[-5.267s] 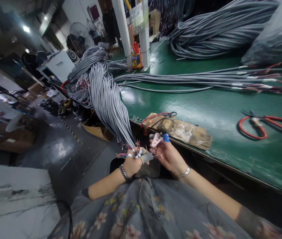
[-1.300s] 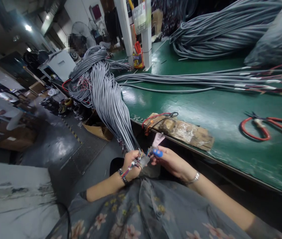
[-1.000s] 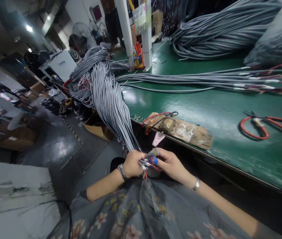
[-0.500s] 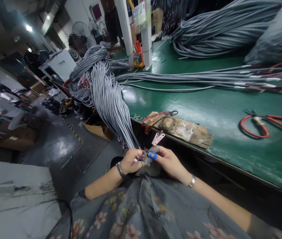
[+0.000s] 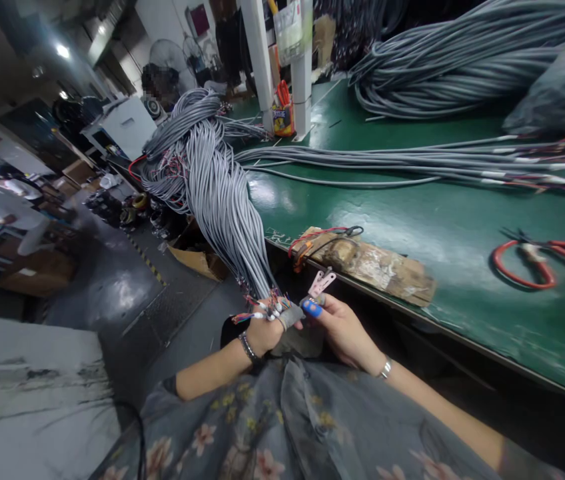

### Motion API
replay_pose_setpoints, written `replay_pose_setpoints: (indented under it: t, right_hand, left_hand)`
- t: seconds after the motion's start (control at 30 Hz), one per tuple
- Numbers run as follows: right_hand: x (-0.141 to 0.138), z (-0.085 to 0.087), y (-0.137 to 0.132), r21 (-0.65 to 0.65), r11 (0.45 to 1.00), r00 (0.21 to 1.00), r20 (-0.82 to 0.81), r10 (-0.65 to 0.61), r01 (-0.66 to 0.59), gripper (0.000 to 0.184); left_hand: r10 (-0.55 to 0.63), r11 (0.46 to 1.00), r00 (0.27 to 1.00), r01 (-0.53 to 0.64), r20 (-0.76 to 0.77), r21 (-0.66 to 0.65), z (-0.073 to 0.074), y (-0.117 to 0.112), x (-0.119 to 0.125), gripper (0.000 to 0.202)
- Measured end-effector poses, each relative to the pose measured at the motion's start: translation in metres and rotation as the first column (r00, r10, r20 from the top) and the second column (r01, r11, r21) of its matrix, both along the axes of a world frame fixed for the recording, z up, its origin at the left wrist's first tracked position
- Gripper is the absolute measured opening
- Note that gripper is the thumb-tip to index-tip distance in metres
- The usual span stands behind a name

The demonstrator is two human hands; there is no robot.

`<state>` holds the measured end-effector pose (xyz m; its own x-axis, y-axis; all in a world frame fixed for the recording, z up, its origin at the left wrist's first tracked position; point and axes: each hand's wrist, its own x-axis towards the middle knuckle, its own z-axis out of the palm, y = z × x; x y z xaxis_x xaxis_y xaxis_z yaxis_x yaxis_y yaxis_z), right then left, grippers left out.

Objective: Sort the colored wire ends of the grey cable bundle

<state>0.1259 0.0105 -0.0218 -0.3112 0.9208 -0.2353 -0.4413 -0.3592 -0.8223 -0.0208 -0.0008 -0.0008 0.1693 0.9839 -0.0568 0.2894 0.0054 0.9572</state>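
Observation:
My left hand (image 5: 262,335) is closed around the ends of several grey cables, a taped finger reaching toward the right. Coloured wire ends (image 5: 275,305) with white tips fan out over its fingers. Close beside it, my right hand (image 5: 346,331) has its thumb, wrapped in blue tape, pressed against a finger; what is pinched there is too small to make out. Just above those fingertips stands a pink clip-like piece (image 5: 321,284); whether the hand touches it, I cannot tell. A thick bundle of grey cables (image 5: 225,200) hangs over the table edge down to my left hand.
On the green table (image 5: 397,213) lie a worn wooden block (image 5: 377,270), red-handled pliers (image 5: 525,263) and a row of grey cables (image 5: 387,160). A large cable coil (image 5: 442,73) sits behind. A cardboard box (image 5: 195,257) stands on the floor; people work far left.
The coloured wire ends now spread above my left hand, which has turned over. My right fingertips are closer to the pink piece. The view has shifted slightly.

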Motion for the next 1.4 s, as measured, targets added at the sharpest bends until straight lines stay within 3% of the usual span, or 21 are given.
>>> replay_pose_setpoints:
  t: [0.1, 0.23, 0.37, 0.47, 0.7, 0.8, 1.03, 1.3, 1.4]
  right_hand:
    - [-0.002, -0.002, 0.0, -0.012, 1.0, 1.0, -0.004, 0.02, -0.02, 0.041]
    - [-0.001, -0.008, 0.002, 0.016, 1.0, 0.994, 0.113, 0.003, -0.004, 0.04]
    - [0.002, -0.008, 0.003, 0.036, 0.999, 0.99, 0.141, -0.011, 0.006, 0.04]
    - [0.002, -0.003, 0.003, 0.065, 0.998, 0.993, 0.121, -0.01, 0.002, 0.041]
    - [0.002, 0.0, 0.0, 0.102, 0.995, 0.992, 0.124, -0.02, 0.008, 0.041]
    - [0.001, -0.002, 0.0, 0.085, 0.996, 0.991, 0.131, -0.032, 0.021, 0.043]
    - [-0.003, 0.003, 0.003, 0.031, 0.998, 0.998, 0.047, 0.051, -0.053, 0.041]
    - [-0.006, -0.001, 0.001, -0.026, 0.997, 0.997, 0.03, -0.068, 0.068, 0.042]
    - [-0.002, -0.003, 0.0, -0.037, 0.997, 0.998, -0.003, -0.062, 0.062, 0.038]
  left_hand:
    - [-0.094, 0.996, 0.994, 0.093, -0.063, -0.015, -0.012, 0.001, -0.006, 0.027]
    - [-0.199, 0.98, 0.975, 0.199, -0.096, -0.005, -0.023, 0.001, -0.011, 0.013]
    - [-0.038, 0.997, 0.999, 0.037, -0.003, -0.07, -0.011, 0.001, -0.007, 0.03]
    - [0.025, 0.996, 0.995, -0.017, 0.097, -0.082, -0.002, 0.001, -0.004, 0.04]
    - [0.133, 0.991, 0.983, -0.131, 0.124, -0.026, -0.02, 0.0, -0.005, 0.042]
    - [0.137, 0.99, 0.979, -0.131, 0.152, -0.048, -0.018, 0.0, -0.004, 0.042]
    - [0.107, 0.988, 0.985, -0.09, 0.137, -0.128, 0.001, -0.001, 0.001, 0.045]
    - [0.138, 0.988, 0.984, -0.128, 0.111, -0.09, -0.012, 0.0, -0.004, 0.041]
    - [0.087, 0.993, 0.99, -0.078, 0.114, -0.087, -0.015, 0.002, -0.008, 0.041]
